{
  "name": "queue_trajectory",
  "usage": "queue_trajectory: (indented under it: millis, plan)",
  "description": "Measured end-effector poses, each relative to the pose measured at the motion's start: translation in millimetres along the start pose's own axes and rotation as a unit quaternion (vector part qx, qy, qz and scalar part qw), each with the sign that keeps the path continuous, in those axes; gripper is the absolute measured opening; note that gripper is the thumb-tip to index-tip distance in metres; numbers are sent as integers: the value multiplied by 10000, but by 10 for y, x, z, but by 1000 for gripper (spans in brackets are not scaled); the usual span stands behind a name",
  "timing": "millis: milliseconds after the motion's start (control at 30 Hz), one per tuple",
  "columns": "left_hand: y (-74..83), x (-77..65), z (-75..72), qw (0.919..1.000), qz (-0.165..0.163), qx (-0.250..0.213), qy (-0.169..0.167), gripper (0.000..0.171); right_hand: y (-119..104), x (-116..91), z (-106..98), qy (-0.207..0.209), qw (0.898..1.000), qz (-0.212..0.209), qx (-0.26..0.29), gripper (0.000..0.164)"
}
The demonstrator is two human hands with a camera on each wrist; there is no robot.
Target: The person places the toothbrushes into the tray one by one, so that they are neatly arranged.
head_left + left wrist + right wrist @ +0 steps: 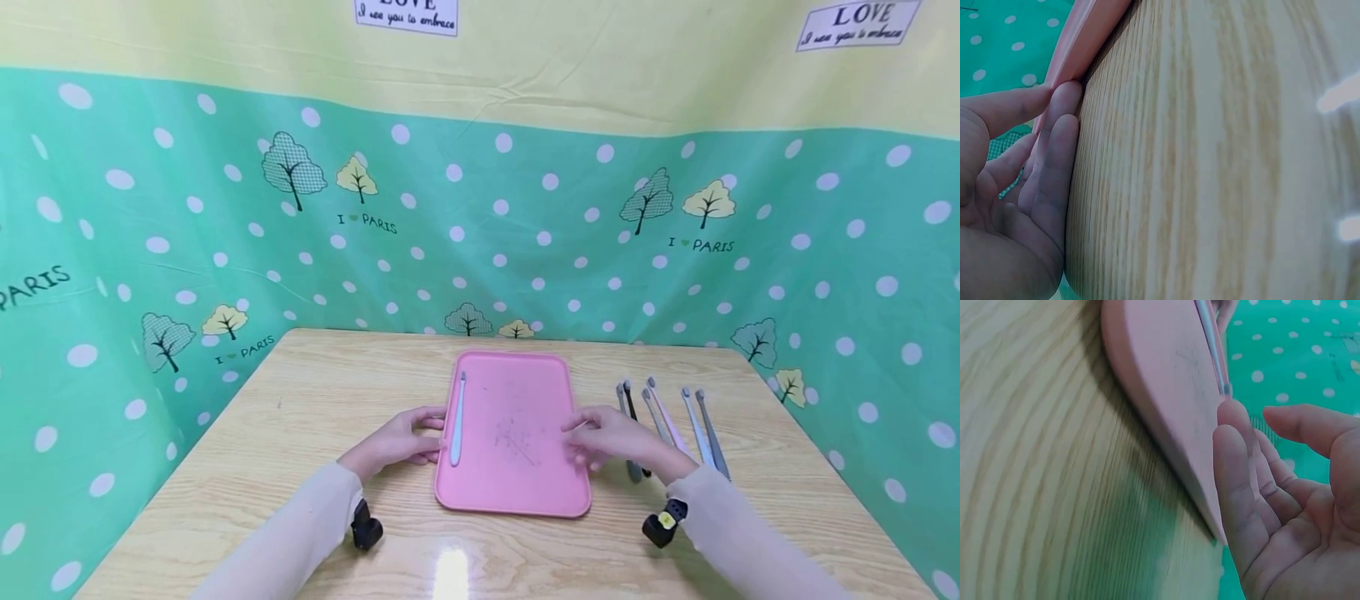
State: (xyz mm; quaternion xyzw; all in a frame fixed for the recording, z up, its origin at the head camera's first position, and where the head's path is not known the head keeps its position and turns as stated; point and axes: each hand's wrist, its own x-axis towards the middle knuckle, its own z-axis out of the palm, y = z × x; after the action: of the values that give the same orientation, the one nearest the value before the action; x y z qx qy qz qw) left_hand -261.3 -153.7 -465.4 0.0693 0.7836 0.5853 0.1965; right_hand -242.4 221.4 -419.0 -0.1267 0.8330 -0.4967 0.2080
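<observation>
A pink rectangular tray point(517, 487) lies flat on the wooden table. Along its left side rests a pale blue toothbrush point(457, 433), bristle end toward the back. My left hand point(408, 437) pinches the tray's left rim; in the left wrist view the thumb and fingertips point(1065, 97) meet at the pink edge point(1082, 40). On the other side, my right hand point(611, 437) hovers at the right rim with its thumb and fingers apart. The right wrist view shows those fingers point(1233, 459) loosely bent beside the tray point(1166, 369), holding nothing.
Several toothbrushes lie side by side right of the tray, among them a black one point(630, 402), a pink one point(667, 417), a light blue one point(698, 429) and a dark grey one point(712, 433). My right forearm partly covers them. A green dotted curtain point(525, 267) closes off the table's back.
</observation>
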Motion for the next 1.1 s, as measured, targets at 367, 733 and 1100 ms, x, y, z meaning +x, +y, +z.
queue_trajectory:
  millis: [367, 733, 1100]
  plan:
    - [21, -6, 3, 10000, 5, 21, -7, 67, 227, -205, -315, 312, 9995, 64, -23, 42]
    - [-14, 20, -15, 10000, -38, -22, 0, 69, 364, -379, -470, 1008, 9922, 518, -513, 40]
    - [-32, 17, -3, 10000, -65, 1, 20, 68, 438, -422, -461, 1328, 9865, 491, -827, 37]
